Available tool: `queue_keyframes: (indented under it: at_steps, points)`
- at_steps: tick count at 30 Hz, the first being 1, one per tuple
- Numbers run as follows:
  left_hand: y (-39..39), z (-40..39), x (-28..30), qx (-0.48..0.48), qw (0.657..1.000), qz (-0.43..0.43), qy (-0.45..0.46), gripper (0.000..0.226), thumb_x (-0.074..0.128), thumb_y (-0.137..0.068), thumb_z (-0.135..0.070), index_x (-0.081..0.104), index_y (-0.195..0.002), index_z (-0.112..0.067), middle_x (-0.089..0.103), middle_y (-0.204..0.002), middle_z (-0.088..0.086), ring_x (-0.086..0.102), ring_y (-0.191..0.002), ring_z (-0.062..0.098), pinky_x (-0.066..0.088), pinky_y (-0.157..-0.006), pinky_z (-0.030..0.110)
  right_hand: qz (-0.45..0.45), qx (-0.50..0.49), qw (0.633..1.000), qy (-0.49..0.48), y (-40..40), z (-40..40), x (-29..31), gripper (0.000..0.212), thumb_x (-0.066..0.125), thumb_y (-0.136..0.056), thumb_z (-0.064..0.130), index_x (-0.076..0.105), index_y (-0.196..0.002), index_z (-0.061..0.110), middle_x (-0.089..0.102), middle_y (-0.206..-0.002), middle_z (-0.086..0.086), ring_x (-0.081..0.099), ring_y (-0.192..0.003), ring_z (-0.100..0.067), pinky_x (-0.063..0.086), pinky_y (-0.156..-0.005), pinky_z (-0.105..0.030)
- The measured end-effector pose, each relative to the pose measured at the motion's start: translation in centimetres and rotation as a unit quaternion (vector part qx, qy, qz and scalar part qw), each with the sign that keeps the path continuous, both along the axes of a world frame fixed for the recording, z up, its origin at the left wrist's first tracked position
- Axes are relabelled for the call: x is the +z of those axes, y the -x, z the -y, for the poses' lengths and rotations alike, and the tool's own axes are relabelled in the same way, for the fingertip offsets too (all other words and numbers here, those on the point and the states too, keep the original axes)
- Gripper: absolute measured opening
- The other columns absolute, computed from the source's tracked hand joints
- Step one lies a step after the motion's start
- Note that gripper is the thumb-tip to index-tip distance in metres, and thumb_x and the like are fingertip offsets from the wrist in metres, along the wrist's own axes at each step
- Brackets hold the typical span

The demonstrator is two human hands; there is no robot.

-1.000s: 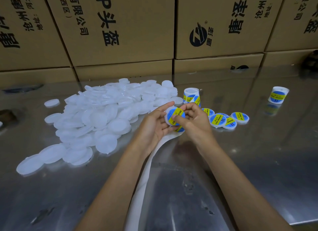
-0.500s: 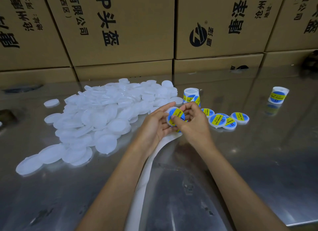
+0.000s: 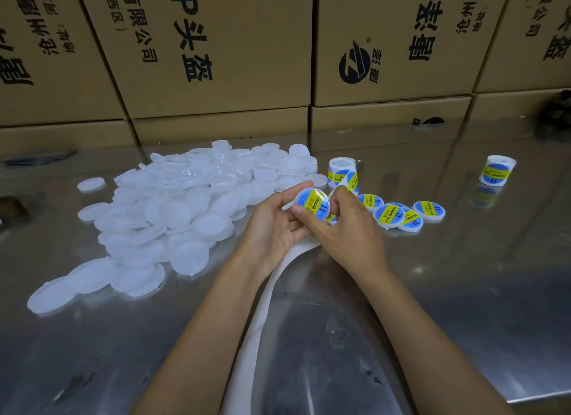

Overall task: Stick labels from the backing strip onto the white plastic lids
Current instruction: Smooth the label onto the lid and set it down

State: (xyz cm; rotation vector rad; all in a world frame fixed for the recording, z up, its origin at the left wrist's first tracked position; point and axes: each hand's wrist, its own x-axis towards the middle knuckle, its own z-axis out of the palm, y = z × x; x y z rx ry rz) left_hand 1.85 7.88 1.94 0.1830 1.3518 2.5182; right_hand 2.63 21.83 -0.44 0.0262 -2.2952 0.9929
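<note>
1. Just right of the pile of white plastic lids (image 3: 173,210), your left hand (image 3: 275,226) holds 1 lid (image 3: 312,203) tilted up toward you, fingers curled round its rim, with a blue-and-yellow label (image 3: 314,205) already covering its face.
2. Your right hand (image 3: 346,226) pinches the backing strip (image 3: 262,315) just right of that lid, thumb reaching across under the lid's lower edge; what exactly the fingertips grip is hidden.
3. Compared with 1 second ago, the lid has risen slightly and turned more to face you, and your right thumb has slid off the label's face to its lower edge. Judged from that, pressing down is finished and this lid is ready to set aside.
4. Right of the pile and beyond your right hand, several labelled lids (image 3: 401,214) lie overlapping on the steel table (image 3: 463,275), so the held one likely joins them.
5. Behind those, a label roll (image 3: 341,170) stands upright near the pile's right edge; a second roll (image 3: 496,173) stands well apart, further right.
6. Most of the pile is unlabelled, so the task is at an early stage.
7. Spent strip trails from your hands toward you, away from the pile.
</note>
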Motion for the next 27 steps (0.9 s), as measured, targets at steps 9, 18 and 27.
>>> queue_keyframes:
  at_steps: [9,18,27]
  points:
    - [0.0,-0.1,0.1,-0.002,0.996,0.001,0.088,0.035,0.042,-0.098,-0.014,0.067,-0.121,-0.007,0.074,-0.105,0.019,0.071,-0.098,0.033,0.062,-0.084,0.039,0.017,-0.003,0.998,-0.056,0.3,-0.4,-0.6,0.06,0.047,-0.081,0.077,0.026,-0.059,0.026,0.037,-0.05,0.004,0.04,-0.049,-0.009,0.022,-0.046,-0.029]
    - [0.4,-0.2,-0.4,-0.02,0.996,-0.018,0.088,0.033,0.043,-0.097,0.0,0.065,-0.121,-0.003,0.073,-0.107,0.017,0.072,-0.091,0.026,0.062,-0.08,0.041,0.044,0.009,0.999,-0.028,1.3,-0.6,-1.2,0.057,0.041,-0.1,0.055,0.034,-0.055,0.02,0.044,-0.052,0.001,0.049,-0.059,-0.027,0.025,-0.051,-0.032]
    - [0.3,0.0,-0.9,0.003,0.989,-0.072,0.132,0.038,0.061,-0.092,0.007,0.067,-0.125,-0.011,0.075,-0.104,0.005,0.074,-0.093,0.019,0.06,-0.073,0.027,0.042,0.043,0.998,0.014,1.4,-0.7,-1.1,0.05,0.034,-0.104,0.049,0.051,-0.066,0.021,0.056,-0.063,0.001,0.056,-0.069,-0.026,0.032,-0.06,-0.032]
